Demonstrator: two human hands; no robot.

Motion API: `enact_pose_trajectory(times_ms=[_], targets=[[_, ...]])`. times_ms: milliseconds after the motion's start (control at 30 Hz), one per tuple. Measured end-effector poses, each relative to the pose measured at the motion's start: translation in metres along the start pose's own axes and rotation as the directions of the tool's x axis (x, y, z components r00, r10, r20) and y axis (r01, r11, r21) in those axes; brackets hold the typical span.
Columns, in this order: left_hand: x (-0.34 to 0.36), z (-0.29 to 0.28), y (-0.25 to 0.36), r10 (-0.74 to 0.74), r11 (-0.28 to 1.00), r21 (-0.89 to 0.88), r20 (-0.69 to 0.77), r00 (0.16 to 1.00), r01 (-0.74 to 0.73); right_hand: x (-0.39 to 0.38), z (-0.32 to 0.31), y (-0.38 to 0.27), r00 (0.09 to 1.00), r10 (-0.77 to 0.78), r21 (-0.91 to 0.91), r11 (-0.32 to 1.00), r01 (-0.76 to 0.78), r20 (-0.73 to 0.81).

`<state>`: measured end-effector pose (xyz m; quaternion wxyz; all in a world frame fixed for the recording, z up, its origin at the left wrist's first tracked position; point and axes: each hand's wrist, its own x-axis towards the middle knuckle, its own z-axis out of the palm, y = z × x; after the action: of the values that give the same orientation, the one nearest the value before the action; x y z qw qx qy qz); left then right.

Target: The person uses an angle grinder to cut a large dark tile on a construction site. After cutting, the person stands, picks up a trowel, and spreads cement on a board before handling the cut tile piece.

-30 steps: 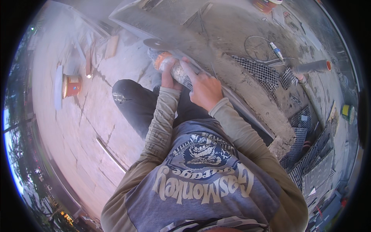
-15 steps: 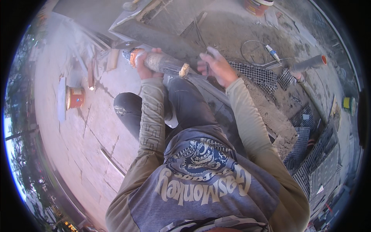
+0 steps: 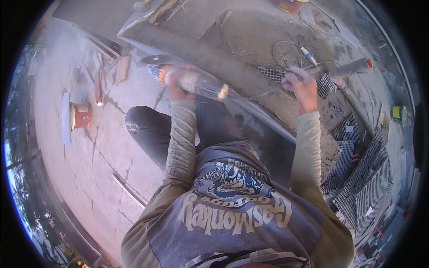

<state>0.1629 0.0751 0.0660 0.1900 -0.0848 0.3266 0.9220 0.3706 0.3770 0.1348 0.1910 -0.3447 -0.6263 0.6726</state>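
Observation:
My left hand [image 3: 178, 85] is wrapped round the body of an angle grinder [image 3: 196, 81], dusty, with an orange part near its head. Its dark round cutting disc [image 3: 156, 59] points to the far left, above the paved ground. My right hand [image 3: 302, 87] is raised over the dirt on the right, fingers curled; a thin, blurred cord [image 3: 267, 93] seems to run from it toward the grinder's rear end. Just beyond that hand lies a blue and white plug connector [image 3: 308, 55] on a looped cable. A long dusty slab edge [image 3: 201, 53] stretches past the grinder.
Black plastic grid sheets [image 3: 366, 178] pile up at the right, near a grey pipe [image 3: 353, 68] with an orange end. A reddish bucket [image 3: 82, 115] stands at the left, another bucket [image 3: 291, 5] at the far side. Wood scraps [image 3: 123, 69] lie beyond my knee. Dust hangs in the air.
My right hand has moved to the right and away from the grinder, its fingers now more curled. The grinder in my left hand has shifted slightly right and nearer.

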Motion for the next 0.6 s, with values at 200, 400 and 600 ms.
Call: enact_pose_trajectory(times_ms=[200, 400, 600], targets=[[-0.028, -0.017, -0.036, -0.107, 0.994, -0.015, -0.042, 0.993, 0.107, -0.035, -0.025, 0.002, 1.0, -0.03, -0.677, 0.736, 0.019, -0.004], [-0.027, -0.023, -0.049, -0.215, 0.977, -0.001, -0.031, 0.976, 0.215, -0.072, 0.065, -0.022, 0.783, -0.388, -0.58, 0.527, 0.621, 0.486], [-0.026, -0.027, -0.044, -0.242, 0.97, 0.02, 0.009, 0.97, 0.242, -0.082, 0.149, 0.027, 0.689, -0.257, -0.566, 0.416, 0.712, 0.678]])
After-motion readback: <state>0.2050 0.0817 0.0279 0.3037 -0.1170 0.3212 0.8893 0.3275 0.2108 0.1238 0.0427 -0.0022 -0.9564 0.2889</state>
